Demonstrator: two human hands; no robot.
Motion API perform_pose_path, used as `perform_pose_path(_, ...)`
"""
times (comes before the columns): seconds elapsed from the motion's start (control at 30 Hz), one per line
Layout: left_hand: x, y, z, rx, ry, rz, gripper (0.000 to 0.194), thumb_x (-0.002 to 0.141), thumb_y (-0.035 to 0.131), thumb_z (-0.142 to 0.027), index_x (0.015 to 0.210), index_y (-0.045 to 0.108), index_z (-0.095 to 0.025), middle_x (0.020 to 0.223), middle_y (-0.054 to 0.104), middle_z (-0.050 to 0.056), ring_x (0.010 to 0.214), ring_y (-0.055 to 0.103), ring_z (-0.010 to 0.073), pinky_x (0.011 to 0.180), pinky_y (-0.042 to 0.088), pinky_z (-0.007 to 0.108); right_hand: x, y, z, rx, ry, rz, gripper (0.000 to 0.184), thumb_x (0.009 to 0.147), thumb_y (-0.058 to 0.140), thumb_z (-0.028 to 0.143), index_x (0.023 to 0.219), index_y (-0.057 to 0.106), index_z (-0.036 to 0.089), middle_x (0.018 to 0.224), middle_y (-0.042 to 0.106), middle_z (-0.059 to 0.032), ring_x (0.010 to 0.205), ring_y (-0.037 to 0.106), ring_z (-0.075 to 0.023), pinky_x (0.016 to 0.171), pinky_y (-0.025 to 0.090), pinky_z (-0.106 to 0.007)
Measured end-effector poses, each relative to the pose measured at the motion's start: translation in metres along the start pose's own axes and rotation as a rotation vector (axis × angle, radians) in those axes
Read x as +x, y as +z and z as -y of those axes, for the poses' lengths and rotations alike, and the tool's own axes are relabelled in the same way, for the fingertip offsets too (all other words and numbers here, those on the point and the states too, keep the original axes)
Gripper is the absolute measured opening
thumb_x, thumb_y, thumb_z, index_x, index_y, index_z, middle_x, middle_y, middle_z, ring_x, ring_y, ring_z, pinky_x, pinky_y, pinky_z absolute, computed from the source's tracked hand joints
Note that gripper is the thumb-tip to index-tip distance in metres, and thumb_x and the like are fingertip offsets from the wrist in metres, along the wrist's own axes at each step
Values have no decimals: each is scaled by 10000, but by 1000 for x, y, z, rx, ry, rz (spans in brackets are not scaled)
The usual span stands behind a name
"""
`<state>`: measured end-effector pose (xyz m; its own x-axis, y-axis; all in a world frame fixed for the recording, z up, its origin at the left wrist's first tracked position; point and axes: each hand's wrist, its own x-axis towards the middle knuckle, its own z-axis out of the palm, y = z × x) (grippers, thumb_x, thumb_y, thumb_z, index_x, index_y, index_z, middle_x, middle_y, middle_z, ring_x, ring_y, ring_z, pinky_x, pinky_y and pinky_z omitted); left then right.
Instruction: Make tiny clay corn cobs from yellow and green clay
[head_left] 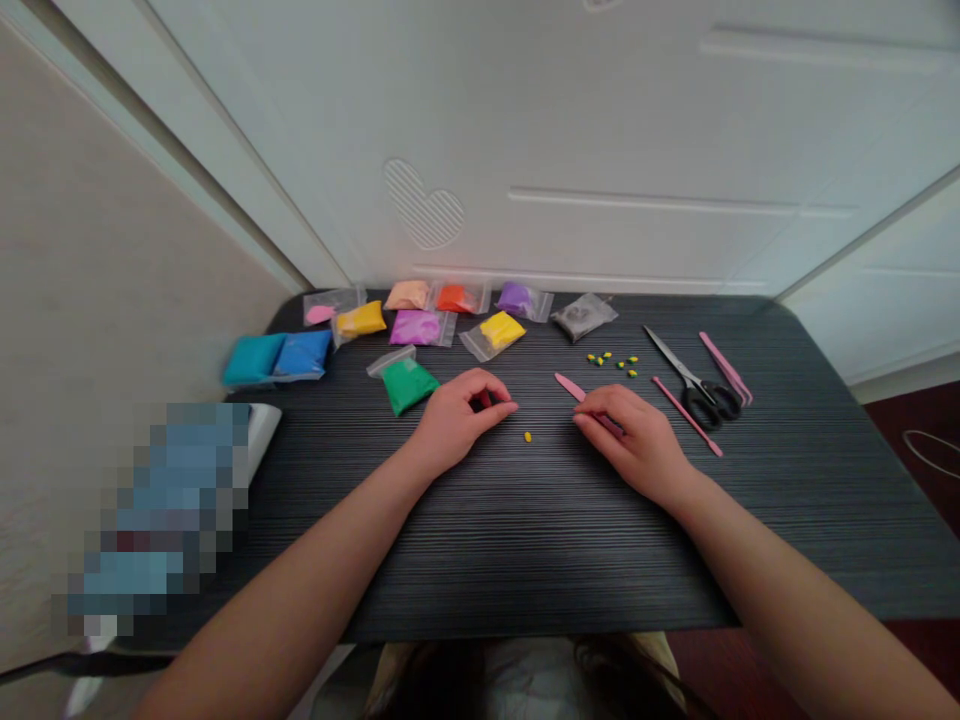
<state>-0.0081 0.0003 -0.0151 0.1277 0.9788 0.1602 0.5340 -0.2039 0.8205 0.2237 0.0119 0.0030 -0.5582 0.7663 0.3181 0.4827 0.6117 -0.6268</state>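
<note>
My left hand [459,418] rests on the dark table [525,540], fingers curled and pinched together; what they hold, if anything, is hidden. A green clay bag [406,383] lies just left of it. My right hand [634,438] lies on the table, its fingers closed over the handle of a pink flat tool [571,386] that points up and to the left. Between the two hands sits a tiny yellow clay piece [528,437]. Several small yellow-and-green clay bits [613,361] lie beyond my right hand.
Several bags of coloured clay [420,325] line the table's far side, with teal and blue ones [276,357] at the left. Black scissors [694,383], a pink stick [686,416] and pink tweezers [725,367] lie at the right. White panels stand behind.
</note>
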Motion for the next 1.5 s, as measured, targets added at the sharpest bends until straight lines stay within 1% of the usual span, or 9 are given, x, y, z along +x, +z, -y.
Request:
perform_pose_path(0.2,0,-2,-3,30,-15,-9,263,802,486,-398,699,566,-169,700,575,1,671,530,126,631,415,256,0,0,2,-12,1,7,59,825,496,238,793,525,199,875,570,-47,861,542,-153,773,447,-303)
perform_pose_path(0.3,-1,-2,-4,53,-11,-11,249,799,491,-392,747,602,-176,734,609,6,690,554,133,642,427,258,0,1,0,-34,-3,7,50,819,500,225,841,538,202,887,573,-47,874,542,-153,787,446,-304)
perform_pose_path(0.47,-2,-1,-2,112,10,-10,210,789,519,-352,863,637,-195,848,653,21,782,590,150,715,460,274,0,3,-5,-112,-6,10,153,826,481,226,952,568,214,948,588,-53,928,535,-168,824,426,-331)
perform_pose_path(0.6,-3,3,-2,171,62,21,197,811,487,-272,915,643,-212,919,651,24,884,578,155,827,451,304,3,11,-8,-206,-19,38,168,824,493,267,943,606,230,973,609,-47,942,531,-188,869,368,-387)
perform_pose_path(0.77,-2,6,-2,255,103,44,248,819,463,-216,998,633,-216,1006,632,41,971,548,164,891,424,326,9,21,-7,-295,-39,106,180,838,475,291,942,616,249,974,628,-21,961,522,-199,957,249,-450)
perform_pose_path(0.87,-2,7,-1,291,107,48,256,819,463,-216,1015,626,-220,1021,633,37,989,542,169,900,420,334,10,21,-5,-317,-40,125,190,843,467,296,961,609,250,982,631,-20,979,516,-201,977,215,-461)
perform_pose_path(1.0,-1,8,-1,311,110,53,229,812,479,-222,982,633,-214,984,647,29,980,545,170,889,427,330,7,16,-7,-325,-43,133,225,835,482,314,1020,585,239,1003,628,-34,981,518,-202,975,232,-455)
perform_pose_path(1.27,0,5,-2,305,111,41,202,777,543,-253,949,628,-191,835,654,21,851,550,169,798,447,313,2,7,-7,-364,-45,146,250,840,452,283,1044,587,235,999,618,-27,956,525,-186,1001,218,-455)
perform_pose_path(1.5,-1,5,-3,283,125,32,215,808,496,-230,977,624,-198,946,660,19,899,553,157,824,443,302,1,8,0,-427,-80,211,263,834,438,258,1044,597,246,1005,609,-26,957,510,-202,1008,189,-488)
